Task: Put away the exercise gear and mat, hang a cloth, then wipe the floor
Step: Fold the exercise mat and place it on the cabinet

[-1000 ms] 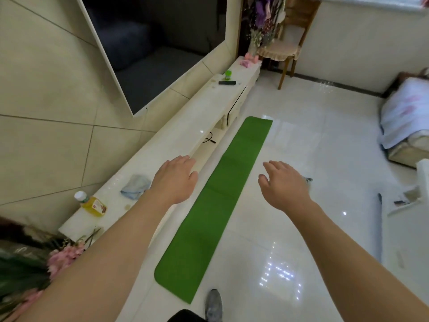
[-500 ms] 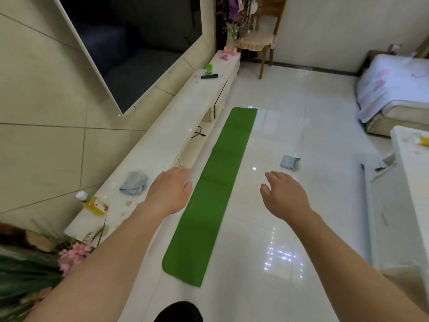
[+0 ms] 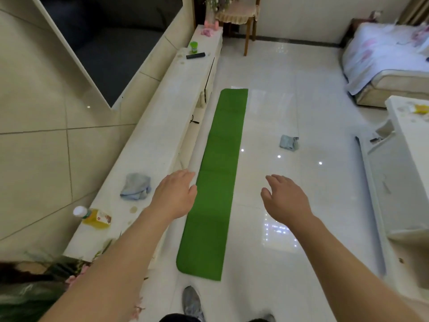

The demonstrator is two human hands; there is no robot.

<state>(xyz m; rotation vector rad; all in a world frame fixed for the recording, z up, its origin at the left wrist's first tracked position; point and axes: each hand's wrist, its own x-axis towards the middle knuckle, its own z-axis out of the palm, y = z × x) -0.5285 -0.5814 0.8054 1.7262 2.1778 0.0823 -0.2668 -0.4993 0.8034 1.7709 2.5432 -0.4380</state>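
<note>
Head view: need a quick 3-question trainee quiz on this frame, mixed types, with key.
1. True or false: the mat is rolled up.
2. The floor cloth lies: A) right of the mat, apart from it; B) on the mat; C) under the mat.
3. Fill in: the left hand and right hand hold ____.

Key: 1 false, it lies flat and unrolled on the floor; 2 A; 3 nothing, both are open above the floor.
</note>
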